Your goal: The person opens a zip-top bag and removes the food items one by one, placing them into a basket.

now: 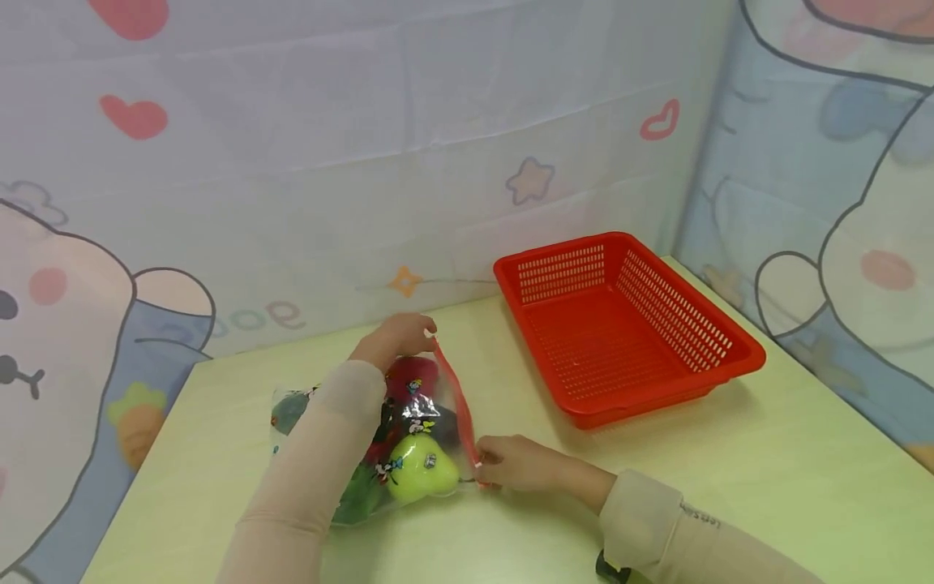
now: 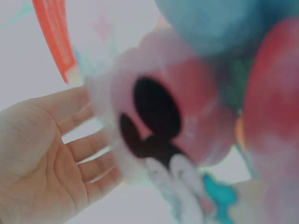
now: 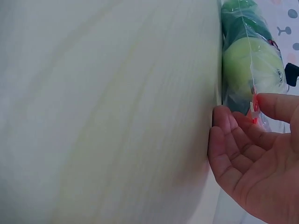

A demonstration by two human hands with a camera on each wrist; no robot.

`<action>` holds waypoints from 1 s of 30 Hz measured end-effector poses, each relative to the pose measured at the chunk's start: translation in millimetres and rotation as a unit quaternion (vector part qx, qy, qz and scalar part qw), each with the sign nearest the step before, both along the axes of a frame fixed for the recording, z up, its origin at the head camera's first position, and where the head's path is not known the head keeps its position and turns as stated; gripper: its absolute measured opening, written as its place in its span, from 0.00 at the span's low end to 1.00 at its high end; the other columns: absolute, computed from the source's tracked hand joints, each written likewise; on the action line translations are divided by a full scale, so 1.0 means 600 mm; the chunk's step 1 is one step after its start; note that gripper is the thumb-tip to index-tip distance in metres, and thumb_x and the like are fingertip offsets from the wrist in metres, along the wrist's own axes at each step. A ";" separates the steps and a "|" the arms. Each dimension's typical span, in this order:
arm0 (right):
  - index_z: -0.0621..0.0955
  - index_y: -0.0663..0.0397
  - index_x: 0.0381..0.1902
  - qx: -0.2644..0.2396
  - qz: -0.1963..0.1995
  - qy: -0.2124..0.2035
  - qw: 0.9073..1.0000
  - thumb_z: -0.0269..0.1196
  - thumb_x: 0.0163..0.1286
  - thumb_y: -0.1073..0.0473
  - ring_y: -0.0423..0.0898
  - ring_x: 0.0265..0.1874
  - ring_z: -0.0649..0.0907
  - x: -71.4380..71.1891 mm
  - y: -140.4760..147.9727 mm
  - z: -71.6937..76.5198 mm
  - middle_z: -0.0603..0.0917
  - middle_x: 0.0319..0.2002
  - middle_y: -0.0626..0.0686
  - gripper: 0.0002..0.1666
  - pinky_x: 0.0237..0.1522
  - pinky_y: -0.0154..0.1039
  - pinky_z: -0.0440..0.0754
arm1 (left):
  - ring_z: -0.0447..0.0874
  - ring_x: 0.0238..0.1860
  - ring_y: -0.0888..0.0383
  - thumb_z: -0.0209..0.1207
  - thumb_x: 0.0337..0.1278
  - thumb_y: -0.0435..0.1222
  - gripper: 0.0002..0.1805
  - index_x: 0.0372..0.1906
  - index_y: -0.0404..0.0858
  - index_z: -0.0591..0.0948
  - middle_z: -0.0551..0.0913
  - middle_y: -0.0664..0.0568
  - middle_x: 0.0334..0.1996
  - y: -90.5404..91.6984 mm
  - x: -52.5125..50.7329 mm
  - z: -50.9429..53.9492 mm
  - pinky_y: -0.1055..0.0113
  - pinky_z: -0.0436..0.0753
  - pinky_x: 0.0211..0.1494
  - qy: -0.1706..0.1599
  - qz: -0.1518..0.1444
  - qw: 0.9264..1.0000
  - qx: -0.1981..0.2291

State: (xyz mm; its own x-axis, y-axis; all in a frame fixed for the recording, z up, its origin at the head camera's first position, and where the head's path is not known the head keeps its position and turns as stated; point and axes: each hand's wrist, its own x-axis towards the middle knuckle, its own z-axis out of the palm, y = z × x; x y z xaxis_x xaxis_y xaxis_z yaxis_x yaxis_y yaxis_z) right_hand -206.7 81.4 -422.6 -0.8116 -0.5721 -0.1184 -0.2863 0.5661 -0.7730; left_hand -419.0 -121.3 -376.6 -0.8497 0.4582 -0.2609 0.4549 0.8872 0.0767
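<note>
A clear zip bag [image 1: 447, 397] with cartoon prints and a red zip strip lies on the table. Through the plastic show a yellow-green pear [image 1: 422, 468], a dark green piece [image 1: 359, 496] and several red and dark rounded things. My left hand [image 1: 397, 337] holds the strip's far end; the left wrist view has its fingers [image 2: 96, 163] partly behind the blurred bag. At the strip's near end, my right hand [image 1: 521, 463] pinches the corner between thumb and index finger by a small white piece [image 3: 254, 110]. Its other fingers curl loosely beside the table surface.
To the right of the bag stands a red plastic basket [image 1: 584, 341] with slotted walls and nothing in it. A printed cloth [image 1: 328, 122] hangs behind the pale table [image 1: 438, 543] and along its sides.
</note>
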 end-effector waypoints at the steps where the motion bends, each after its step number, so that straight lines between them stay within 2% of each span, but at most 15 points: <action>1: 0.76 0.48 0.31 -0.004 0.002 0.002 1.000 0.56 0.65 0.57 0.37 0.23 0.75 0.000 0.000 0.001 0.81 0.25 0.46 0.03 0.27 0.31 0.71 | 0.72 0.58 0.50 0.53 0.60 0.44 0.21 0.57 0.42 0.75 0.76 0.49 0.57 0.016 0.042 0.031 0.57 0.70 0.60 0.000 -0.016 1.000 -0.003; 2: 0.76 0.48 0.32 -0.005 0.003 0.003 1.000 0.56 0.65 0.57 0.37 0.23 0.75 -0.001 0.001 0.002 0.81 0.25 0.46 0.03 0.27 0.31 0.71 | 0.72 0.58 0.50 0.52 0.62 0.41 0.19 0.56 0.43 0.75 0.76 0.48 0.57 0.031 0.082 0.059 0.58 0.70 0.61 0.000 -0.034 0.999 -0.005; 3: 0.76 0.48 0.32 -0.006 0.005 0.004 1.000 0.56 0.65 0.57 0.38 0.23 0.75 -0.001 0.001 0.002 0.81 0.25 0.46 0.03 0.27 0.31 0.71 | 0.70 0.61 0.49 0.51 0.63 0.39 0.18 0.57 0.44 0.75 0.75 0.49 0.58 0.044 0.111 0.079 0.57 0.67 0.64 -0.015 -0.044 0.999 -0.013; 4: 0.76 0.48 0.32 -0.006 0.007 0.006 1.000 0.57 0.65 0.57 0.38 0.23 0.75 -0.001 0.001 0.003 0.81 0.25 0.46 0.03 0.27 0.31 0.71 | 0.69 0.61 0.50 0.50 0.64 0.37 0.18 0.58 0.46 0.75 0.75 0.49 0.59 0.051 0.131 0.085 0.58 0.67 0.64 -0.015 -0.061 0.998 -0.017; 6: 0.76 0.48 0.33 -0.005 0.011 0.008 1.000 0.56 0.65 0.57 0.37 0.23 0.75 -0.003 0.002 0.004 0.81 0.25 0.45 0.03 0.27 0.31 0.71 | 0.70 0.61 0.51 0.49 0.64 0.34 0.18 0.56 0.48 0.77 0.76 0.52 0.57 0.059 0.162 0.093 0.58 0.69 0.63 -0.011 -0.092 0.995 -0.037; 7: 0.76 0.48 0.33 -0.006 0.012 0.008 1.000 0.56 0.65 0.57 0.37 0.23 0.75 -0.004 0.002 0.003 0.81 0.26 0.45 0.03 0.28 0.31 0.72 | 0.71 0.60 0.52 0.50 0.63 0.33 0.18 0.56 0.49 0.77 0.77 0.52 0.56 0.062 0.174 0.094 0.57 0.69 0.62 -0.008 -0.103 0.993 -0.055; 9: 0.77 0.48 0.34 -0.007 0.014 0.007 1.000 0.56 0.66 0.57 0.37 0.24 0.76 -0.006 0.002 0.001 0.81 0.26 0.44 0.03 0.28 0.30 0.72 | 0.73 0.57 0.52 0.52 0.60 0.32 0.17 0.52 0.50 0.80 0.79 0.53 0.53 0.063 0.190 0.090 0.55 0.71 0.60 0.022 -0.126 0.987 -0.094; 11: 0.77 0.48 0.36 -0.012 0.017 0.000 1.000 0.56 0.66 0.56 0.38 0.25 0.76 -0.009 0.002 -0.001 0.81 0.27 0.44 0.04 0.28 0.30 0.73 | 0.76 0.52 0.53 0.56 0.57 0.32 0.14 0.46 0.49 0.83 0.81 0.53 0.46 0.062 0.199 0.086 0.54 0.74 0.55 0.056 -0.146 0.980 -0.125; 13: 0.77 0.49 0.36 -0.018 0.020 -0.010 1.000 0.56 0.66 0.56 0.38 0.26 0.76 -0.007 0.002 0.000 0.81 0.28 0.44 0.05 0.28 0.31 0.72 | 0.78 0.44 0.53 0.59 0.55 0.34 0.08 0.39 0.47 0.83 0.80 0.53 0.40 0.059 0.202 0.084 0.55 0.76 0.50 0.081 -0.160 0.975 -0.131; 17: 0.77 0.47 0.32 -0.012 0.017 -0.001 1.000 0.52 0.70 0.53 0.38 0.26 0.75 -0.007 0.005 0.003 0.78 0.25 0.45 0.09 0.30 0.31 0.71 | 0.78 0.35 0.55 0.57 0.56 0.30 0.06 0.33 0.43 0.82 0.79 0.53 0.34 0.042 0.201 0.087 0.62 0.79 0.42 0.122 -0.179 0.975 -0.057; 19: 0.76 0.48 0.31 -0.006 0.009 0.007 1.000 0.49 0.72 0.52 0.38 0.26 0.74 -0.010 0.010 0.006 0.77 0.25 0.47 0.13 0.32 0.32 0.71 | 0.79 0.35 0.55 0.54 0.56 0.27 0.09 0.33 0.40 0.82 0.79 0.52 0.34 0.031 0.201 0.091 0.64 0.79 0.42 0.144 -0.189 0.971 -0.014; 21: 0.77 0.50 0.32 -0.006 -0.002 0.020 1.000 0.47 0.73 0.53 0.39 0.29 0.74 -0.016 0.015 0.010 0.77 0.26 0.48 0.14 0.36 0.34 0.71 | 0.80 0.37 0.54 0.53 0.57 0.27 0.07 0.34 0.38 0.82 0.80 0.51 0.34 0.023 0.204 0.095 0.65 0.79 0.43 0.164 -0.198 0.966 0.018; 23: 0.78 0.52 0.36 -0.011 -0.020 0.027 0.999 0.47 0.73 0.55 0.41 0.33 0.76 -0.021 0.018 0.016 0.79 0.30 0.49 0.13 0.40 0.37 0.73 | 0.80 0.38 0.54 0.53 0.59 0.28 0.07 0.35 0.38 0.81 0.79 0.50 0.36 0.017 0.205 0.095 0.65 0.79 0.43 0.174 -0.200 0.963 0.037; 27: 0.77 0.55 0.44 -0.033 -0.061 0.053 0.996 0.51 0.70 0.59 0.46 0.44 0.78 -0.035 0.013 0.022 0.81 0.41 0.51 0.10 0.51 0.45 0.75 | 0.80 0.36 0.54 0.51 0.63 0.30 0.07 0.39 0.41 0.79 0.75 0.48 0.46 0.008 0.206 0.085 0.65 0.79 0.42 0.164 -0.191 0.966 0.064; 30: 0.77 0.56 0.47 -0.060 -0.071 0.071 0.993 0.53 0.69 0.63 0.50 0.51 0.77 -0.056 0.002 0.024 0.80 0.47 0.53 0.11 0.56 0.50 0.73 | 0.79 0.34 0.54 0.49 0.64 0.31 0.07 0.42 0.43 0.76 0.72 0.45 0.50 0.005 0.204 0.078 0.63 0.79 0.39 0.159 -0.179 0.968 0.074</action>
State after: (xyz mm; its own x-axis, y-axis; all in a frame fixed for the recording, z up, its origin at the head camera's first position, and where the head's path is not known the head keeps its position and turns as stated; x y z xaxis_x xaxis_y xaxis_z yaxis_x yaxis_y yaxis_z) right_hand -240.2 82.7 -408.2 -0.8891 -0.4529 0.0660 -0.3213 0.5148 -0.7948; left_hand -296.5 -118.3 -329.6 -0.6557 0.7509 0.0792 0.7530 0.6580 -0.0046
